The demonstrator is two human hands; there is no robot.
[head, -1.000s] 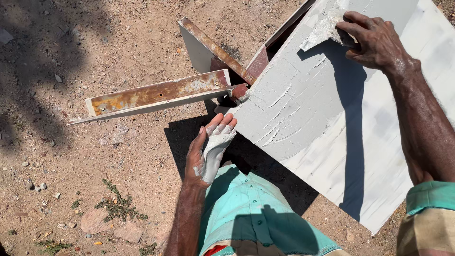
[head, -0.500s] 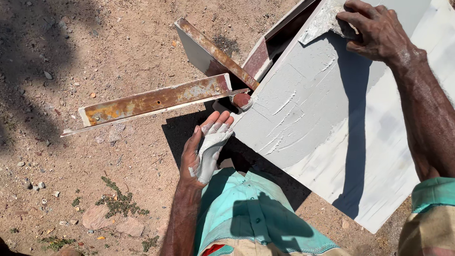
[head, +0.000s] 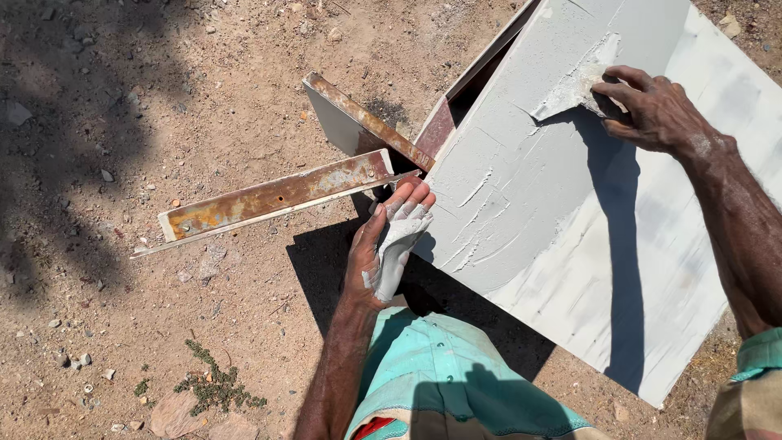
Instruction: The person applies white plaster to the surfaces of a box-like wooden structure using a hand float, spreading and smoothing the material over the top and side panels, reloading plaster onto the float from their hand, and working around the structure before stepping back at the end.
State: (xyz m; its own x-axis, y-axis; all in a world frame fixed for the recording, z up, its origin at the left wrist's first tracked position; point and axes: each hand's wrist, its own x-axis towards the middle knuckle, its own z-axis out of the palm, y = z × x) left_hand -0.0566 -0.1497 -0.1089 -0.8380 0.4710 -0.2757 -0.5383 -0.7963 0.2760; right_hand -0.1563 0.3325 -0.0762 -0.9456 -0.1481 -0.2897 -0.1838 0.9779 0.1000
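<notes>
**Filler going onto a grey panel, out on bare dirt**

From my seat I see the right hand (head: 652, 110) near the upper edge of the grey panel (head: 586, 244), fingers pinched on a small flat scraper (head: 574, 94) loaded with pale filler; the blade lies against the panel face. The left hand (head: 391, 248) sits at the panel's lower left corner, palm up and loosely cupped, carrying a lump of grey filler (head: 399, 244) across its fingers, so it is holding the paste rather than gripping anything hard. Ridged smears of fresh filler (head: 489, 212) cover the left part of the panel.

I judge the risks as follows. The panel rests tilted on rusty angle irons (head: 277, 200), and a hard push of the scraper could shift it, since I cannot see anything fixing it. The lump could slide off the open palm onto the dirt ground (head: 163, 106) and pick up grit. In this strong sun the paste may skin over and drag.

No container shows in view; the left palm is the only store of filler.
</notes>
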